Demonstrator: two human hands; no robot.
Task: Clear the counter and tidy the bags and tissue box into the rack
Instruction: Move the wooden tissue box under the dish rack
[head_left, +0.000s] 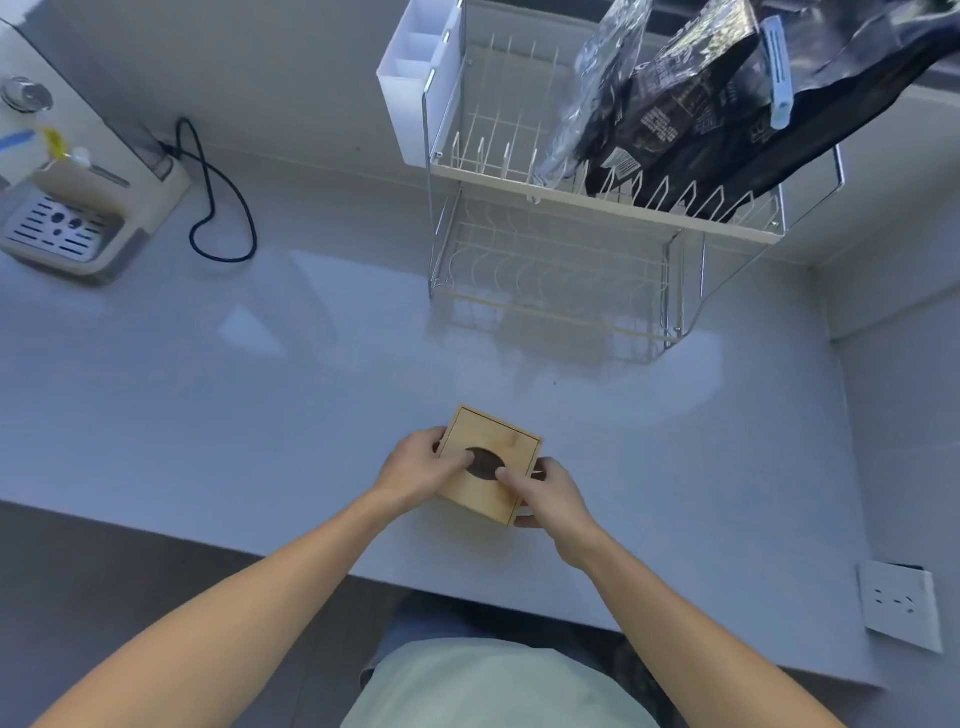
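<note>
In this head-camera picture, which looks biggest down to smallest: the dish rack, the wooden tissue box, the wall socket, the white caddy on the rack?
1. Dish rack, by far.
2. White caddy.
3. Tissue box and wall socket: look too alike to rank, and both sit nearer the camera than the caddy, so true sizes are unsure.

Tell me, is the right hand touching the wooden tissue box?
Touching. The head view shows the right hand gripping the tissue box at its right edge, thumb lying on the top beside the oval hole, fingers wrapped round the side.

Left hand and right hand grip tissue box.
</note>
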